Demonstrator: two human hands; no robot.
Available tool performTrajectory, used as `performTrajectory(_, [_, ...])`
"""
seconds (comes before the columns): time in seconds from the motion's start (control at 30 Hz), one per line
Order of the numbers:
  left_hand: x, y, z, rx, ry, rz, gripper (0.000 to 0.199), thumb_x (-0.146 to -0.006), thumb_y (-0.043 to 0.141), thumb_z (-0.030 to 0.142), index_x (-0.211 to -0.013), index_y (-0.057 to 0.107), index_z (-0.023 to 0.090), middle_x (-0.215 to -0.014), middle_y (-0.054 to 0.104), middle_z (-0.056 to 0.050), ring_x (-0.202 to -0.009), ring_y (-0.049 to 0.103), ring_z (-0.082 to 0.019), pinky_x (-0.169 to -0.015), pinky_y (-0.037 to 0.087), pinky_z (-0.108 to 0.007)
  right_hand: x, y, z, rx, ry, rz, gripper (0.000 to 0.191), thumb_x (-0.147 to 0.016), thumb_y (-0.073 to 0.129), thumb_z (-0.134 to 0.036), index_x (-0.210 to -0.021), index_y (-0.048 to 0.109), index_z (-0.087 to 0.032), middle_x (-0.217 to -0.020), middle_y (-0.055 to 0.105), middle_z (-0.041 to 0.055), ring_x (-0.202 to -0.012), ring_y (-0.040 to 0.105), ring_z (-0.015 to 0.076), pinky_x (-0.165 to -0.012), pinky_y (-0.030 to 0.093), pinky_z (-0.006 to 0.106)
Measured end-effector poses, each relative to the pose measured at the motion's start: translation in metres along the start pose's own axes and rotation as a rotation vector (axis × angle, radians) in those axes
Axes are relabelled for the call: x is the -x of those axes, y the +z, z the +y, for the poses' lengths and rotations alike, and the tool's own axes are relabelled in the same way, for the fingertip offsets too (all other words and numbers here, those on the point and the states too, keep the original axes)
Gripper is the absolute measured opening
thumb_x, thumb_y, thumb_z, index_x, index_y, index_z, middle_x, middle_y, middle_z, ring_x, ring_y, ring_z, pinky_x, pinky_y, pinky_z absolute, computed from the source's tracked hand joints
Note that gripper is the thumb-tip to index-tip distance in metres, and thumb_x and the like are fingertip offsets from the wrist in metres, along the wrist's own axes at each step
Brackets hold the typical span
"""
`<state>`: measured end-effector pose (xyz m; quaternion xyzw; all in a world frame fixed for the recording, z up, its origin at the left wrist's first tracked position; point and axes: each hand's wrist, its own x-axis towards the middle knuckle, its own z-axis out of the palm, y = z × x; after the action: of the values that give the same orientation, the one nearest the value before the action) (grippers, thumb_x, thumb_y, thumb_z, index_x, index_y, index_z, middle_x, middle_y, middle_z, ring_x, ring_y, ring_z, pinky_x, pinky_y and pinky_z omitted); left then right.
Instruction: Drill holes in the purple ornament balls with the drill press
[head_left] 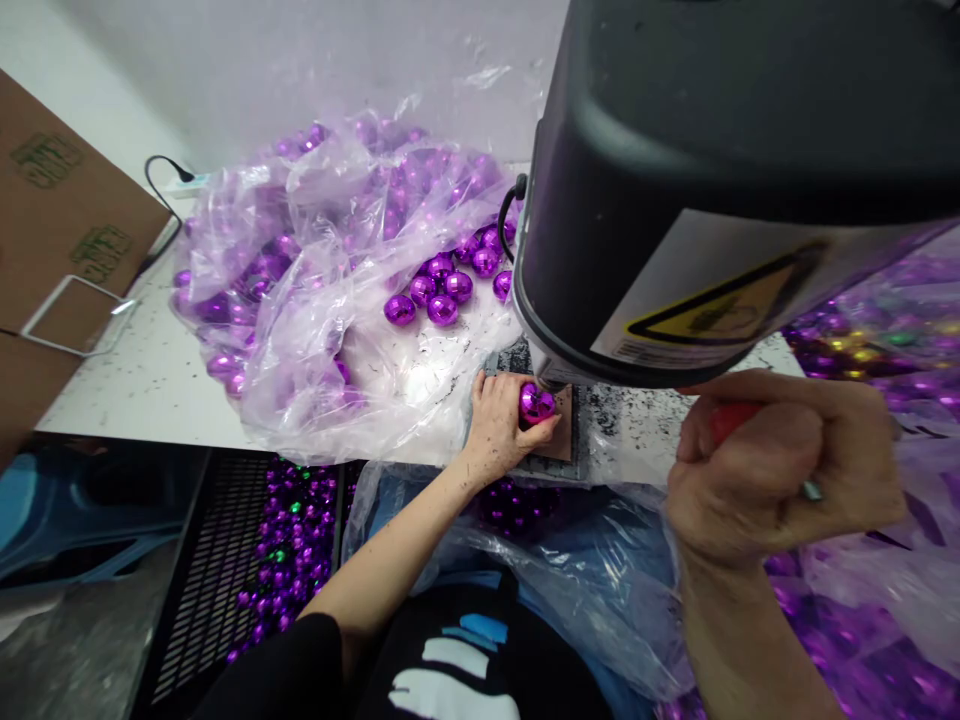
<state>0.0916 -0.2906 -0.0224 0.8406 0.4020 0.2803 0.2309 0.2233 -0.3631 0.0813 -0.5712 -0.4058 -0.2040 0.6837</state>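
Observation:
My left hand (501, 422) pinches a shiny purple ball (537, 403) between thumb and fingers. The ball rests over a small brown pad (556, 440) on the bench, right under the tip of a large black machine head (637, 190). At the right, my right hand (780, 465) is closed around a red handle (731, 422), which is mostly covered by the fingers. Several loose purple balls (442, 290) lie behind my left hand, at the mouth of a clear plastic bag (315, 290) full of similar balls.
A cardboard box (67, 210) stands at the left beside a black cable (161, 240). Below the bench edge is a black crate (217, 560) with purple balls. More bagged balls (885, 640) fill the right side. Dark flakes dot the white bench (637, 440).

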Motion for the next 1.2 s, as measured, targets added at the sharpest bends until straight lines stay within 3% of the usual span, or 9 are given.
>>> performTrajectory(0.13, [0.001, 0.001, 0.0, -0.014, 0.0, 0.006, 0.039, -0.079, 0.073, 0.036, -0.111, 0.056, 0.021, -0.116, 0.063, -0.008, -0.116, 0.054, -0.028, -0.111, 0.033, -0.049, -0.001, 0.001, 0.001, 0.002, -0.022, -0.009, 0.027, -0.081, 0.052, -0.033, -0.069, 0.07, -0.015, -0.049, 0.047, -0.0009, -0.042, 0.047, 0.0077, -0.04, 0.029, 0.023])
performTrajectory(0.23, [0.001, 0.001, 0.001, -0.01, -0.003, 0.012, 0.037, -0.079, 0.073, 0.036, -0.11, 0.056, 0.021, -0.116, 0.063, -0.008, -0.116, 0.054, -0.028, -0.111, 0.033, -0.049, 0.0, 0.002, 0.001, -0.052, -0.024, -0.041, 0.023, -0.08, 0.052, -0.025, -0.075, 0.072, -0.016, -0.048, 0.045, -0.0017, -0.042, 0.045, 0.0066, -0.041, 0.03, 0.023])
performTrajectory(0.43, [0.001, -0.001, 0.002, 0.007, -0.001, 0.012, 0.036, -0.08, 0.072, 0.037, -0.107, 0.057, 0.02, -0.112, 0.063, -0.008, -0.112, 0.055, -0.028, -0.109, 0.035, -0.049, 0.004, 0.001, 0.014, -0.146, -0.179, -0.055, 0.02, -0.08, 0.053, -0.022, -0.078, 0.071, -0.014, -0.047, 0.04, -0.0019, -0.043, 0.048, 0.0093, -0.043, 0.036, 0.024])
performTrajectory(0.73, [0.0, -0.001, -0.002, 0.032, -0.001, -0.018, 0.032, -0.084, 0.065, 0.039, -0.106, 0.055, 0.019, -0.103, 0.065, -0.008, -0.102, 0.058, -0.026, -0.103, 0.04, -0.048, 0.01, -0.014, 0.027, -0.131, -0.251, -0.283, 0.023, -0.083, 0.051, -0.025, -0.098, 0.067, -0.017, -0.062, 0.051, 0.0, -0.058, 0.054, 0.0116, -0.055, 0.048, 0.031])
performTrajectory(0.9, [0.0, 0.0, -0.004, 0.002, 0.013, -0.009, 0.031, -0.083, 0.065, 0.042, -0.102, 0.056, 0.019, -0.097, 0.064, -0.007, -0.096, 0.058, -0.026, -0.098, 0.042, -0.045, 0.019, -0.013, 0.035, -0.129, -0.302, -0.265, 0.028, -0.084, 0.048, -0.023, -0.106, 0.064, -0.02, -0.064, 0.051, -0.0021, -0.053, 0.048, 0.0082, -0.062, 0.052, 0.033])
performTrajectory(1.2, [0.0, 0.002, -0.005, -0.007, 0.009, -0.005, 0.029, -0.083, 0.066, 0.043, -0.097, 0.056, 0.02, -0.095, 0.063, -0.006, -0.095, 0.057, -0.026, -0.093, 0.043, -0.044, 0.039, -0.01, 0.052, -0.116, -0.308, -0.266, 0.032, -0.088, 0.046, -0.025, -0.114, 0.062, -0.02, -0.068, 0.053, -0.0007, -0.063, 0.054, 0.0103, -0.064, 0.053, 0.031])
